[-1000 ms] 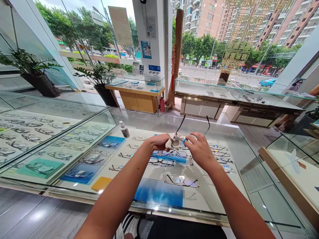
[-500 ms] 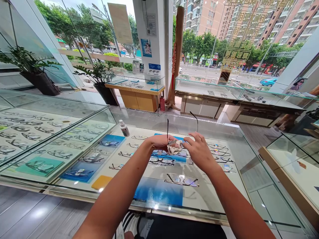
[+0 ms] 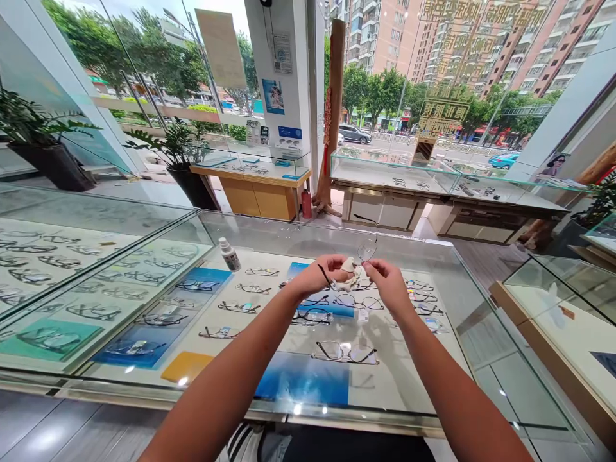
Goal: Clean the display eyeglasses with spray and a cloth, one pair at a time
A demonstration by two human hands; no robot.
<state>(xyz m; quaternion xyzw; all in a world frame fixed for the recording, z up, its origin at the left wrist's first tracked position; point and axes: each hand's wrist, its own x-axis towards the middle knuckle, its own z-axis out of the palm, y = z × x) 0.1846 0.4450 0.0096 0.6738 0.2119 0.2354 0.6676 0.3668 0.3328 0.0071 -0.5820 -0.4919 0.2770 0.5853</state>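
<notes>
Above the glass counter, my left hand (image 3: 321,273) is closed on a crumpled pale cloth (image 3: 350,272), which is folded around part of a pair of eyeglasses (image 3: 367,249). One dark temple sticks out beside my left fingers; the lens under the cloth is hidden. My right hand (image 3: 389,279) pinches the eyeglasses near the middle of the frame with thumb and fingertips. Their other lens and temple point up and away from me. Below my hands, a thin-framed pair of glasses (image 3: 345,353) lies with its temples folded.
A small white spray bottle (image 3: 230,255) stands on the counter at left. Inside the glass display case (image 3: 385,385) are rows of glasses, and a yellow-orange cloth (image 3: 187,367) lies near its front. More showcases, potted plants (image 3: 192,179) and a wooden post (image 3: 332,115) stand beyond.
The eyeglasses have turned, one lens now showing above my right fingers. My right hand has gone from loosely spread fingers to a pinch on the frame, close to the cloth.
</notes>
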